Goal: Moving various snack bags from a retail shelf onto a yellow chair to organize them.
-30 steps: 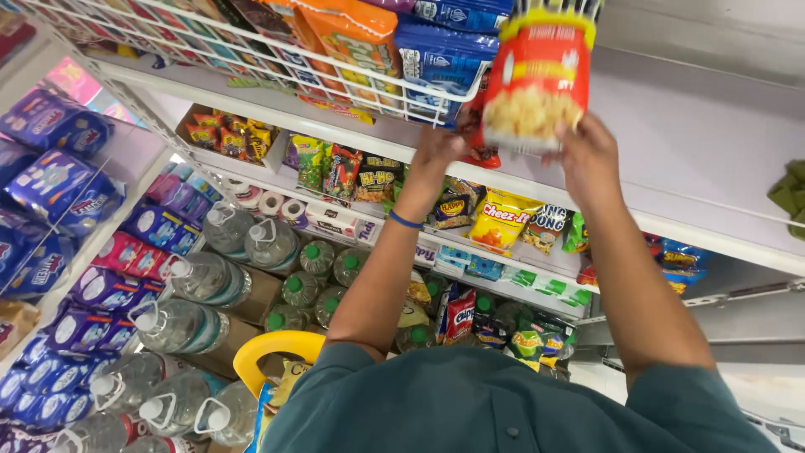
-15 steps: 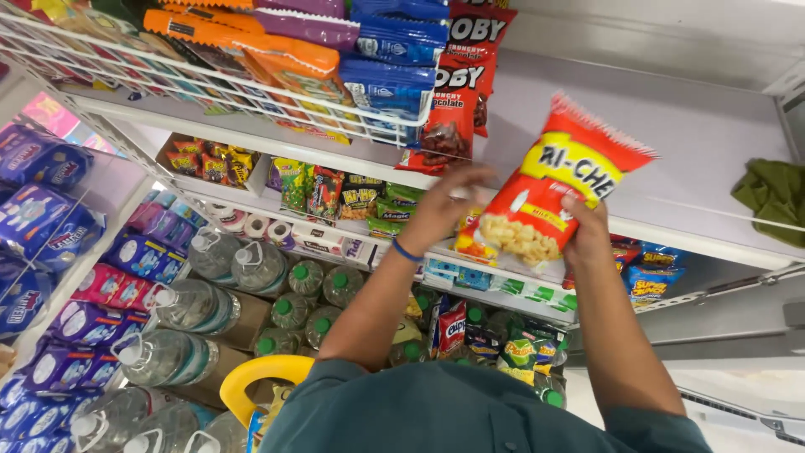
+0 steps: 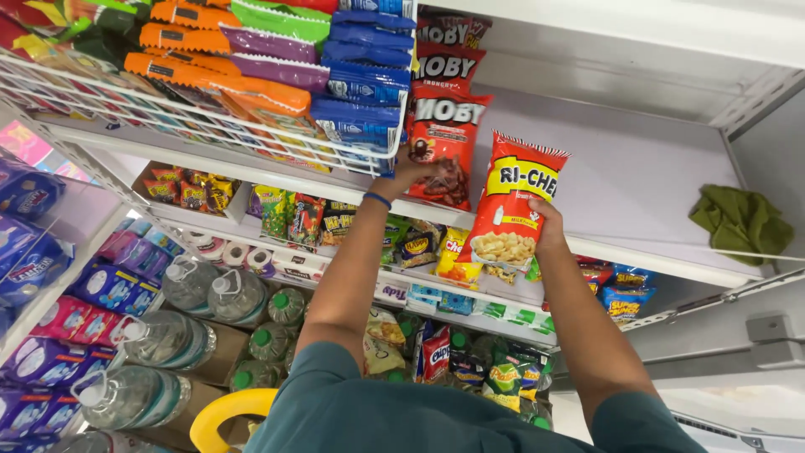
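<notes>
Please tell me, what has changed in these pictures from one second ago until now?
The red and yellow snack bag came down from overhead to the shelf edge. The left hand let go of it and now touches the dark red bags. The right hand kept its hold. The green cloth stayed.

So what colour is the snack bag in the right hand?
The snack bag is red with a yellow band, seen from the head camera.

White metal shelving [image 3: 637,168] fills the view under even light. A white wire basket [image 3: 168,109] hangs left of the hands, a green cloth [image 3: 742,222] lies right, and water bottles [image 3: 168,335] stand below.
</notes>
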